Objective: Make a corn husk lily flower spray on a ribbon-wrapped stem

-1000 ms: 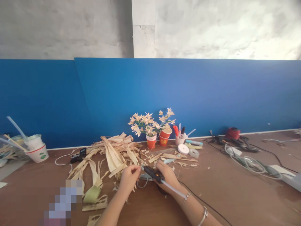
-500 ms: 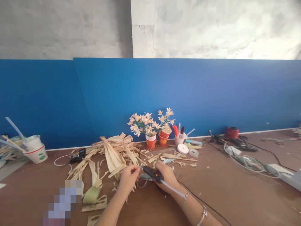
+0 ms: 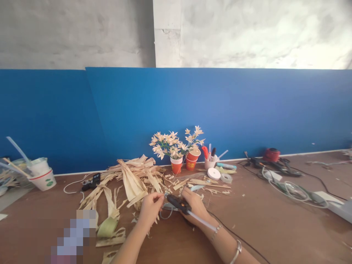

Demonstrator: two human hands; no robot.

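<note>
My right hand point(image 3: 194, 203) is wrapped round a black hot glue gun point(image 3: 176, 201). A long whitish glue stick point(image 3: 203, 221) juts from its back end, over my wrist. The gun's nozzle points left, close to the fingertips of my left hand point(image 3: 150, 207). Those fingers are pinched together; what they hold is too small to make out. A thin pale loop point(image 3: 166, 217) hangs below the nozzle, between my hands. Just beyond my left hand lies a heap of dried corn husks point(image 3: 133, 183).
Husk-like flowers point(image 3: 169, 143) stand in red paper cups point(image 3: 176, 167) at the back. Beside them are a pen cup point(image 3: 209, 164), a white spool point(image 3: 213, 173) and a tape roll point(image 3: 226, 178). Cables point(image 3: 291, 192) lie right; a white cup point(image 3: 42, 180) stands left. A blue partition point(image 3: 220, 106) borders the table.
</note>
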